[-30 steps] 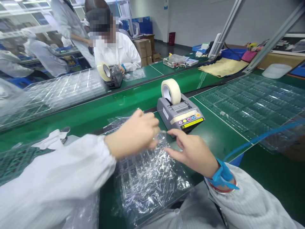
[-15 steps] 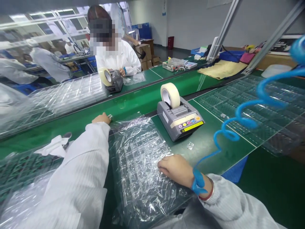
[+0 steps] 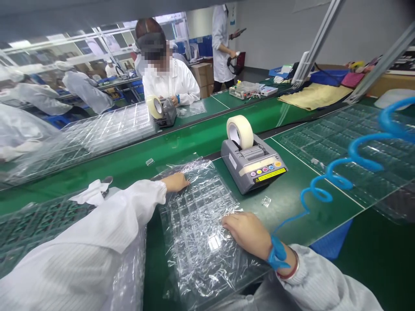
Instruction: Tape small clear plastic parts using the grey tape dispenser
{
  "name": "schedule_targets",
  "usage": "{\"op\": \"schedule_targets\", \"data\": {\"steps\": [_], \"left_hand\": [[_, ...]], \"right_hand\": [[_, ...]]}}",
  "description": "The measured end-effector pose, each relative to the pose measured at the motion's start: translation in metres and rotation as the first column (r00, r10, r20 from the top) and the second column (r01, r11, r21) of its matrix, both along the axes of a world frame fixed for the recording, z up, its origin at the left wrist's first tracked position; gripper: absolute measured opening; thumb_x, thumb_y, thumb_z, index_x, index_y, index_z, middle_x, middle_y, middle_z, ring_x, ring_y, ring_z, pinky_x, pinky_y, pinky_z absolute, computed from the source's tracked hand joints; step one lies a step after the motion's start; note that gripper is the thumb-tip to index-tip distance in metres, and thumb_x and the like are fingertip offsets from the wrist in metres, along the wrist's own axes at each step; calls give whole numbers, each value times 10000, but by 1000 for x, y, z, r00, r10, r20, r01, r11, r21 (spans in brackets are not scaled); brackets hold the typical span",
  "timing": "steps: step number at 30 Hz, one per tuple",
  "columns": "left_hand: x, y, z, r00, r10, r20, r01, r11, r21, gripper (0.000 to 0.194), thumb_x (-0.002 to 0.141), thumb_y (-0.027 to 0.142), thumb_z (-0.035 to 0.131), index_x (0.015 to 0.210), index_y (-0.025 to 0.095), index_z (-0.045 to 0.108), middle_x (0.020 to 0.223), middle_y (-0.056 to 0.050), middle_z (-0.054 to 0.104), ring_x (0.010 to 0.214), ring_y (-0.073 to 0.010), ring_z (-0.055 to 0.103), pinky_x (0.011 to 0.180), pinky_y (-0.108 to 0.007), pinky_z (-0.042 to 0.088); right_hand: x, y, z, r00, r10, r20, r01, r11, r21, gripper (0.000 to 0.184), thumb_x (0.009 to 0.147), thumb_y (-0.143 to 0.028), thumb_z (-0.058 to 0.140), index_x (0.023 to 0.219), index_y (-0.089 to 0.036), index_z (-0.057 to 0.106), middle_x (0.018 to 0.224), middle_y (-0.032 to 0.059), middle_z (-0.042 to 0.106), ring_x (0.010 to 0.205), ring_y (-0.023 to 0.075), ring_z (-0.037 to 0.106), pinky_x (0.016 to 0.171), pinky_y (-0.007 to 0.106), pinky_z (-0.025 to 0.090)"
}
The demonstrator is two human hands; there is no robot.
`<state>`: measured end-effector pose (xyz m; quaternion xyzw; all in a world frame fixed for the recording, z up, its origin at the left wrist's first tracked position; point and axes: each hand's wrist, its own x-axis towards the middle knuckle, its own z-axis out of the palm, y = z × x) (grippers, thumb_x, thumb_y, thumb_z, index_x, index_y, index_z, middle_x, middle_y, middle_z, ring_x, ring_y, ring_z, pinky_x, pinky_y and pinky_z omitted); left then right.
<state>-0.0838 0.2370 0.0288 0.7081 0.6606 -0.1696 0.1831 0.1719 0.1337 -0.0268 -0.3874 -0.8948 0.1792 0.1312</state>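
Note:
A clear compartment tray [image 3: 189,216] lies in front of me under crinkled clear plastic film [image 3: 215,274]. At the film's far left part is my left hand [image 3: 176,182], its fingers bent together against it. My right hand [image 3: 248,231], with a blue band at the wrist, is closed at the film's right edge; its fingertips are partly hidden. A small clear piece [image 3: 149,162] rests on the green belt beyond my left hand. Another small clear piece [image 3: 266,201] lies between my right hand and the grey tape dispenser [image 3: 254,162], which carries a cream tape roll [image 3: 240,131].
A coiled blue cord [image 3: 319,194] runs from my right wrist. Clear trays [image 3: 350,147] lie at the right, and a tray of green parts [image 3: 42,231] at the left. Across the belt [image 3: 191,134] a co-worker [image 3: 171,82] sits by a second dispenser [image 3: 165,112].
My left hand moved from the film out to the belt, let go of a small clear piece there, and came back to the film. My right hand moved down to the film's right edge.

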Motion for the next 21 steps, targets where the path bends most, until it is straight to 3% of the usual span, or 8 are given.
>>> {"op": "schedule_targets", "data": {"steps": [4, 9, 11, 13, 15, 18, 20, 21], "left_hand": [[-2, -12, 1, 998, -67, 9, 66, 992, 103, 289, 887, 357, 481, 1023, 116, 564, 995, -58, 598, 882, -181, 591, 770, -366, 497], [-2, -15, -8, 995, -97, -39, 101, 985, 138, 340, 889, 370, 471, 1119, 124, 522, 1084, -95, 577, 946, -197, 579, 830, -415, 469], [-5, -15, -9, 992, -124, -29, 127, 980, 152, 349, 909, 368, 422, 1119, 110, 528, 1078, -113, 589, 957, -203, 585, 843, -403, 459], [-7, -17, -5, 988, -156, -8, 155, 971, 180, 371, 925, 364, 368, 1114, 95, 540, 1082, -139, 598, 962, -221, 594, 835, -372, 457], [-2, -23, 4, 982, -190, 15, 181, 954, 238, 409, 935, 370, 315, 1151, 91, 522, 1125, -162, 583, 988, -249, 589, 825, -361, 453], [22, -42, 23, 956, -289, 58, 248, 894, 373, 484, 919, 460, 315, 1274, 145, 406, 1250, -139, 498, 1122, -254, 497, 905, -381, 410], [43, -60, 37, 884, -454, 109, 345, 793, 502, 591, 829, 576, 422, 1279, 194, 388, 1235, -97, 499, 1130, -224, 466, 939, -369, 391], [54, -69, 43, 802, -582, 134, 394, 684, 613, 622, 780, 600, 476, 1242, 186, 424, 1158, -93, 537, 1065, -217, 494, 902, -366, 417]], "right_hand": [[2, -4, 10, 994, -3, -112, 1, 1000, -18, 191, 879, -159, 425, 850, -205, 608, 763, -2, 679, 709, 140, 610, 631, 247, 376], [5, -10, 20, 950, -33, -311, 7, 996, -84, 216, 882, -183, 407, 800, -199, 605, 691, 2, 635, 642, 133, 566, 611, 248, 374], [9, -12, 24, 900, -84, -427, 13, 986, -167, 217, 880, -202, 412, 771, -196, 600, 696, 3, 615, 654, 132, 548, 625, 251, 372], [13, -12, 29, 813, -215, -541, 28, 943, -333, 192, 862, -239, 457, 734, -193, 592, 638, -15, 554, 619, 124, 504, 595, 246, 356], [16, -12, 31, 668, -403, -626, -27, 827, -561, 160, 817, -304, 540, 711, -190, 576, 529, -54, 416, 510, 100, 391, 502, 234, 293], [18, -13, 34, 400, -635, -660, -358, 555, -751, 211, 740, -373, 641, 720, -191, 536, 474, -102, 243, 432, 68, 190, 430, 219, 169], [17, -16, 36, 281, -719, -635, -595, 389, -703, 219, 733, -349, 662, 723, -194, 508, 467, -115, 222, 414, 56, 140, 417, 209, 152], [16, -18, 37, 253, -748, -614, -681, 314, -662, 217, 739, -327, 665, 717, -195, 493, 466, -118, 214, 405, 52, 124, 412, 202, 152]]}}
